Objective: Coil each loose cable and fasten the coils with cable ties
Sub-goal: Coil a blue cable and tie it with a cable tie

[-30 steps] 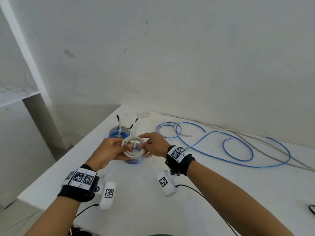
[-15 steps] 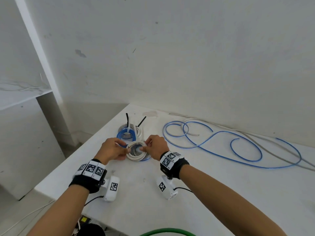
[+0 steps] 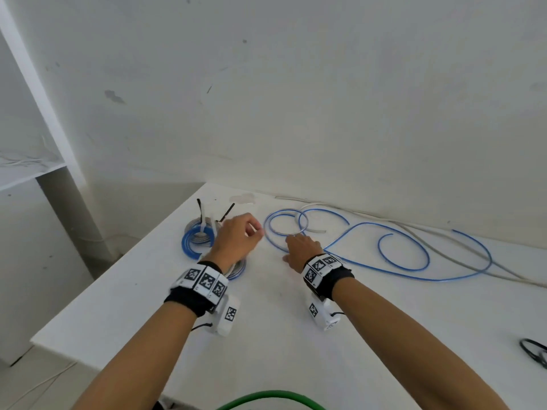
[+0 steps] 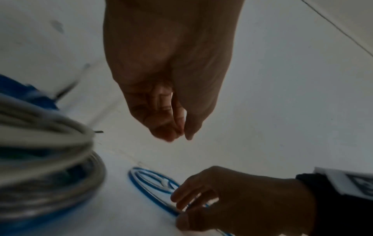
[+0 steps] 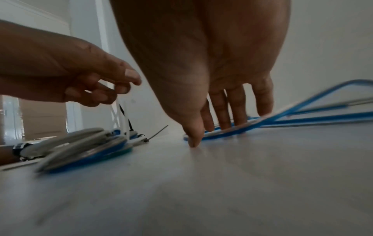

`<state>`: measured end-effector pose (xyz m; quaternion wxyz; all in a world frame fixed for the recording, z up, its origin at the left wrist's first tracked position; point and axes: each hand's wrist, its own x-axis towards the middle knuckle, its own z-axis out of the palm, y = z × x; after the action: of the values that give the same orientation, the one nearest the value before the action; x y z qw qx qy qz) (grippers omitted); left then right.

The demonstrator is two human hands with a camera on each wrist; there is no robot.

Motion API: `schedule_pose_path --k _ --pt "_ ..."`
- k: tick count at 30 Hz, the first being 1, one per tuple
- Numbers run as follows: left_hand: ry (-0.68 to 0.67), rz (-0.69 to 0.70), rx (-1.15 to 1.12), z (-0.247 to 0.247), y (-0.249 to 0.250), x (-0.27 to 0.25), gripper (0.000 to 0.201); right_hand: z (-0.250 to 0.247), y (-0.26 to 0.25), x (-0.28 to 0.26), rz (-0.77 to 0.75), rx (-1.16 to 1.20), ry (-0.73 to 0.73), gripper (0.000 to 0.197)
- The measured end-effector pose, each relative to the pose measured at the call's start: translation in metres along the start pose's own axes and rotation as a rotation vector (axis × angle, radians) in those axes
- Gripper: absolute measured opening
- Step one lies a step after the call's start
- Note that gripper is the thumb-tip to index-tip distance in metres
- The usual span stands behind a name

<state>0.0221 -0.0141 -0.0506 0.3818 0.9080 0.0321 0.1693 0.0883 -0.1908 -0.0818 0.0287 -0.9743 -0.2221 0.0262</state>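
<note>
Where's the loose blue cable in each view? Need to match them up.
Head: loose blue cable sprawls in loops across the table's right half, under the right hand's fingertips.
Left wrist: its end loops sit at bottom centre, beside the right hand.
Right wrist: it runs from centre to the right edge, under the fingers.
Shared landmark: the right hand touching the cable.
</note>
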Motion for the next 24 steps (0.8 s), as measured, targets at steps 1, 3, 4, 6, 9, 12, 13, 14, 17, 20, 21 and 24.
schedule_pose_path --k 1,3,4,6,9,12,13,14,17,20,21,24 --pt "-0.087 0.035 -0.007 0.013 0.005 0.003 0.012 0.000 0.009 -0.005 -0.003 -0.027 -0.010 0.038" --pt "-0.259 0.105 0.057 0.038 0.014 0.009 0.032 -0.004 0.023 -0.015 -0.029 -0.060 0.014 0.029" --pt "-0.335 0.134 0.110 0.048 0.019 0.010 0.043 -0.009 0.028 -0.021 -0.038 -0.036 0.028 0.024" --pt "-0.418 0.167 0.167 0.064 0.029 0.013 0.052 -0.025 0.040 -0.032 -0.041 0.169 0.059 0.017" --pt "-0.328 0.211 0.092 0.075 0.040 0.018 0.026 -0.062 0.064 -0.049 -0.086 0.565 0.148 0.012" --pt "-0.099 0.290 0.009 0.078 0.057 0.029 0.006 -0.096 0.086 -0.066 -0.119 0.805 0.312 0.007" --pt "-0.051 0.280 -0.003 0.077 0.062 0.035 0.006 -0.105 0.093 -0.070 -0.113 0.900 0.381 0.007" --pt "-0.020 0.258 -0.015 0.076 0.065 0.042 0.008 -0.114 0.100 -0.074 -0.096 0.996 0.460 0.008" --pt "0.011 0.183 -0.063 0.070 0.062 0.064 0.022 -0.133 0.128 -0.083 -0.050 1.386 0.733 0.015" --pt "0.026 0.179 -0.065 0.071 0.059 0.076 0.028 -0.135 0.159 -0.083 0.099 1.636 0.954 0.021" --pt "0.046 0.177 -0.053 0.072 0.059 0.078 0.029 -0.131 0.166 -0.083 0.178 1.624 1.024 0.021" --pt "0.022 0.026 -0.294 0.077 0.064 0.079 0.040 -0.113 0.177 -0.079 0.378 1.431 1.158 0.026"
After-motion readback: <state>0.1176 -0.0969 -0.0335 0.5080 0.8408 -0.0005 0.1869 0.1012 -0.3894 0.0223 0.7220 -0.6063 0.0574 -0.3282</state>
